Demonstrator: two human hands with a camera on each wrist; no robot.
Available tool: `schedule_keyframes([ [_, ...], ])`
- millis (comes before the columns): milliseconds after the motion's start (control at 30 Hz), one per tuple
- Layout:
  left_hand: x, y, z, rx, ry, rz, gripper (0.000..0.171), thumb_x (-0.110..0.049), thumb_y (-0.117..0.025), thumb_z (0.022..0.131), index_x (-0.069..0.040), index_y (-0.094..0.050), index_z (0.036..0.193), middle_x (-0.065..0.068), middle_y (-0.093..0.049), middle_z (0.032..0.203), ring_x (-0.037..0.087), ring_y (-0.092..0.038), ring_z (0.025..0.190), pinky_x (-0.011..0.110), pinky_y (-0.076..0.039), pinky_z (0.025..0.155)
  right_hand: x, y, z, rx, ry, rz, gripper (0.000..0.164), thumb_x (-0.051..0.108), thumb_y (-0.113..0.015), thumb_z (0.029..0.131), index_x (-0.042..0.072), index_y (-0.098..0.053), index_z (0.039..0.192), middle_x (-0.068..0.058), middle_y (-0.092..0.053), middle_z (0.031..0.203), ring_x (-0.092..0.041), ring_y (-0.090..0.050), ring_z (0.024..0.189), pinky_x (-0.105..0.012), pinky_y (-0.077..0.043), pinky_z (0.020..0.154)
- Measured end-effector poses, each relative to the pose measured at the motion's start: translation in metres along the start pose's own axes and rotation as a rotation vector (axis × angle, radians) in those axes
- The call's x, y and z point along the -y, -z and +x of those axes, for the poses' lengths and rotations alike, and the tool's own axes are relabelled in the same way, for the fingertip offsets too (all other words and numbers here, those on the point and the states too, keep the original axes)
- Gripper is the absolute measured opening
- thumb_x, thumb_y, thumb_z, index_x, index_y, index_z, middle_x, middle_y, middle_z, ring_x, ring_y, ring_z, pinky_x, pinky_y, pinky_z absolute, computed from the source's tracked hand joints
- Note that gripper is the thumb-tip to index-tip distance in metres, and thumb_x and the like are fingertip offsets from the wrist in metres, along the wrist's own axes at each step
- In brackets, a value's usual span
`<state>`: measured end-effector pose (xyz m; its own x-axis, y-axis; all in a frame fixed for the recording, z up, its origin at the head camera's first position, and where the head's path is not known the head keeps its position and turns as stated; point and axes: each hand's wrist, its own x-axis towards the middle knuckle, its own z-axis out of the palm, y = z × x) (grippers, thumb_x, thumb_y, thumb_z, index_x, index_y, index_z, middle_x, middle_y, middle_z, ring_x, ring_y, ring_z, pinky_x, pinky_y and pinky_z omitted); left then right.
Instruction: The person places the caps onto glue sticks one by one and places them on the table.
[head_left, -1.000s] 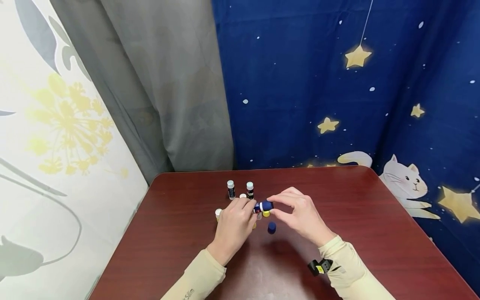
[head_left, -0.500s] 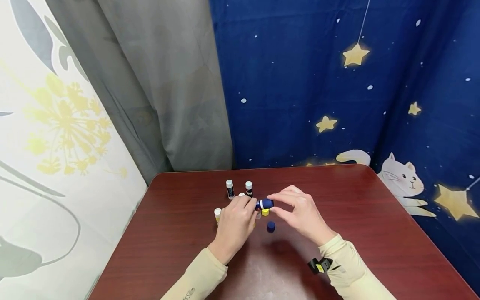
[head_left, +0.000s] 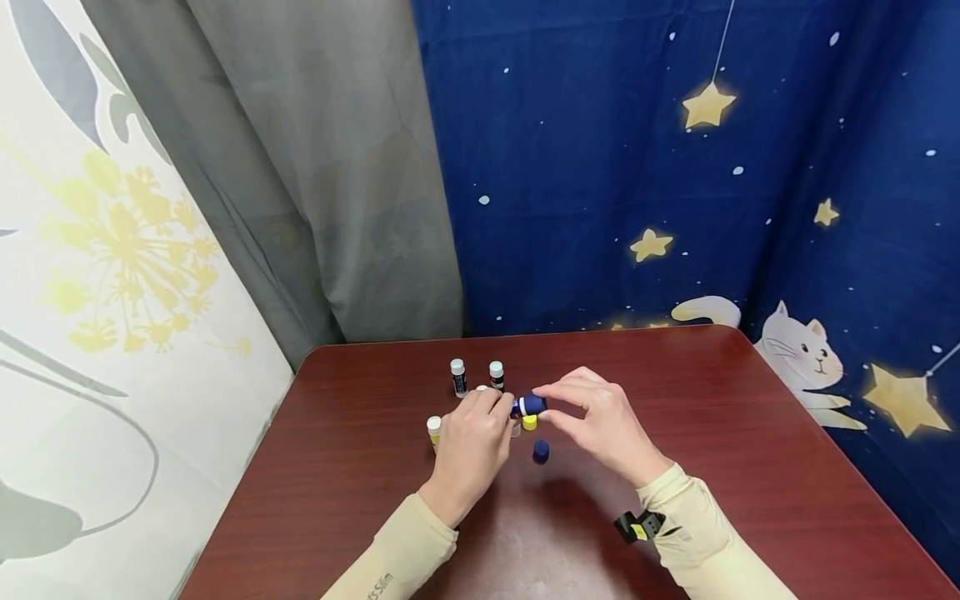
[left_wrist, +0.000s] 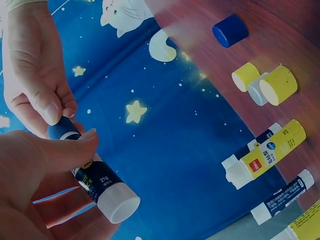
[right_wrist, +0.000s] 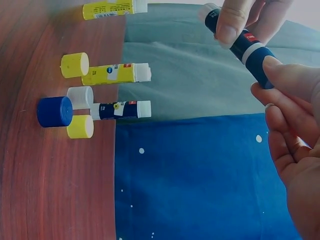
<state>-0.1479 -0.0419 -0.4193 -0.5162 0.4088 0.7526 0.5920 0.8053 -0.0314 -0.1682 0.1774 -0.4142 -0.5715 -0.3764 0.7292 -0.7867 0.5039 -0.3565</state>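
Note:
A dark navy glue stick (left_wrist: 102, 175) with a white base lies tilted between my hands, above the table. My left hand (head_left: 471, 442) grips its body, thumb across the label. At its other end, my right hand (head_left: 600, 421) pinches the blue cap (right_wrist: 256, 61) between thumb and fingertips. A white band shows just below this cap. In the head view, the left hand hides much of the stick. A second blue cap (head_left: 541, 452) stands on the table beneath the hands, near two yellow caps (left_wrist: 279, 85) and a clear cap (right_wrist: 80, 97).
Uncapped glue sticks stand on the brown table (head_left: 360, 492): a yellow one (left_wrist: 274, 152) and a dark one (right_wrist: 120, 110) behind the caps, another yellow one (head_left: 434, 432) at left, and a dark one (head_left: 459, 379) farther back. Curtains (head_left: 555, 167) hang behind the table.
Both hands keep their hold on the glue stick and its cap, with hardly any movement. The head view has shifted slightly.

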Motion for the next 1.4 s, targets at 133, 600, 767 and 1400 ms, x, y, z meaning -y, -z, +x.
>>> schedule_keyframes([
  [133,-0.003,0.001,-0.001,0.001,0.007,0.000,0.020,-0.012,-0.080,0.084,-0.005,-0.074,0.102,0.004,-0.066,0.093,0.018,-0.063,0.084,0.031,-0.059,0.065,0.001,0.000,-0.001,0.010,0.001,0.000,0.040,0.012,-0.088,0.077,0.026,-0.077,0.114,0.014,-0.071,0.097,-0.005,-0.059,0.091,-0.019,-0.048,0.071],
  [600,-0.006,0.006,-0.004,0.024,0.028,-0.014,0.021,-0.014,-0.080,0.084,-0.007,-0.074,0.103,0.004,-0.066,0.094,0.016,-0.062,0.083,0.030,-0.058,0.066,0.004,0.000,-0.003,0.022,-0.016,0.017,0.038,0.016,-0.087,0.079,0.026,-0.077,0.115,0.015,-0.071,0.098,-0.004,-0.059,0.093,-0.014,-0.045,0.076],
  [767,-0.005,0.004,-0.005,0.008,0.018,-0.005,0.020,-0.014,-0.082,0.083,-0.007,-0.074,0.101,0.003,-0.066,0.093,0.017,-0.062,0.083,0.030,-0.058,0.065,0.004,-0.002,-0.004,0.027,-0.030,0.015,0.039,0.015,-0.087,0.079,0.026,-0.077,0.114,0.016,-0.071,0.098,-0.004,-0.059,0.092,-0.012,-0.044,0.076],
  [1400,0.002,-0.005,-0.010,0.025,0.019,-0.019,0.021,-0.017,-0.082,0.084,-0.010,-0.073,0.101,0.003,-0.067,0.098,0.017,-0.063,0.084,0.031,-0.058,0.062,-0.002,-0.009,-0.011,0.017,-0.010,0.003,0.042,0.022,-0.088,0.079,0.026,-0.075,0.119,0.012,-0.072,0.102,-0.006,-0.059,0.095,-0.016,-0.046,0.080],
])
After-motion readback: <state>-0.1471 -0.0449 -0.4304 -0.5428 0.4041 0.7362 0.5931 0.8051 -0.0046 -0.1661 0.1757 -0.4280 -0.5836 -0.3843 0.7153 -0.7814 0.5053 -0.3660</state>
